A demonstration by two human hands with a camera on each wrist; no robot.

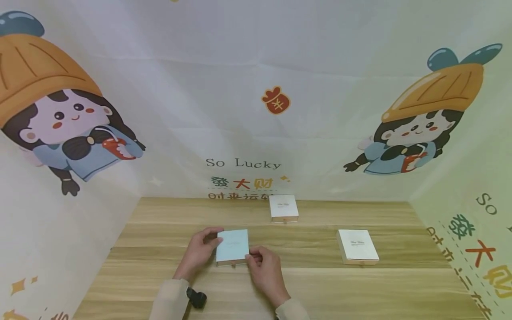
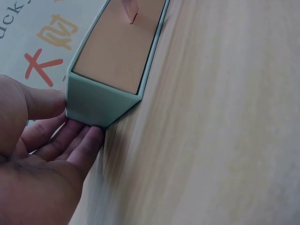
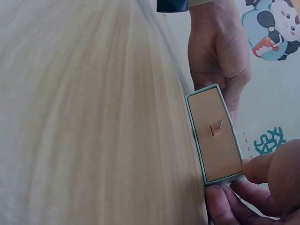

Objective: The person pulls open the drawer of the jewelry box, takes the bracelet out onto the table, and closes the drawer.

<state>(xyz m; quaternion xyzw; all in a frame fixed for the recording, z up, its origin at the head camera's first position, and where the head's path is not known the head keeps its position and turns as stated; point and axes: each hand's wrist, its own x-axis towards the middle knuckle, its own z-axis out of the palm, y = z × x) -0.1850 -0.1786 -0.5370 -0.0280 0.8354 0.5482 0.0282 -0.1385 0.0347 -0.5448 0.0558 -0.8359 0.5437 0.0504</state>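
Note:
A flat pale-blue drawer box (image 1: 233, 245) lies on the wooden table between both hands. Its tan drawer front (image 3: 215, 140), with a small ribbon tab (image 3: 217, 127), faces the person and sits flush in the sleeve. My left hand (image 1: 200, 250) holds the box by its left side, the thumb (image 2: 44, 102) at the upper edge and the other fingers lower against the end. At the near right corner, my right hand (image 1: 266, 266) pinches the box between thumb and fingers. The back side of the box is hidden in the wrist views.
One white box (image 1: 283, 208) stands at the table's back edge by the cloth wall. Another white box (image 1: 358, 246) lies to the right. A black device (image 1: 197, 298) is strapped at the left wrist. Printed cloth walls (image 1: 256, 111) border the table (image 1: 320, 289).

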